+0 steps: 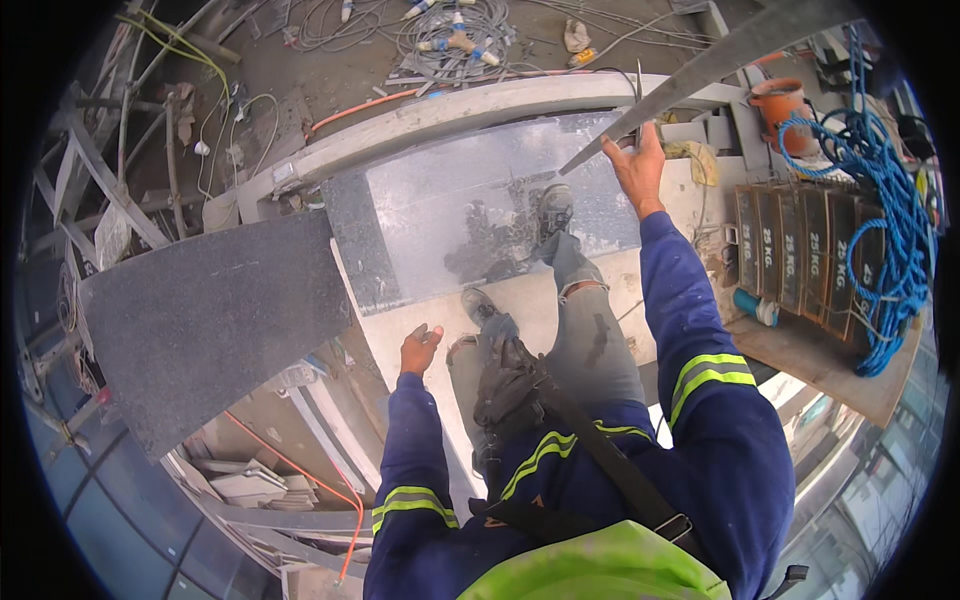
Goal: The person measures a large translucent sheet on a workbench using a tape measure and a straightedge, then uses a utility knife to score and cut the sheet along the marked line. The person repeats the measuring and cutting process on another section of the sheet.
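Note:
My right hand [640,172] is raised at the upper right, its fingers and thumb gripping a long grey flat bar [700,85]. The bar slants from the upper right edge down to a narrow tip above a wet grey slab [410,210]. A thin pointed strip [639,85] rises just above the same hand; whether it is joined to the bar I cannot tell. My left hand [420,350] hangs to the left of my legs, fingers apart and holding nothing. One of my boots [555,210] stands on the wet slab, the other [479,304] at its near edge.
A dark grey panel [215,320] lies at left beside metal framing [110,180]. Coiled cables [455,40] with plugs lie at the back. On the right are stacked weights [800,250], a blue rope [885,270] and an orange bucket [783,110]. An orange cord [300,470] runs at lower left.

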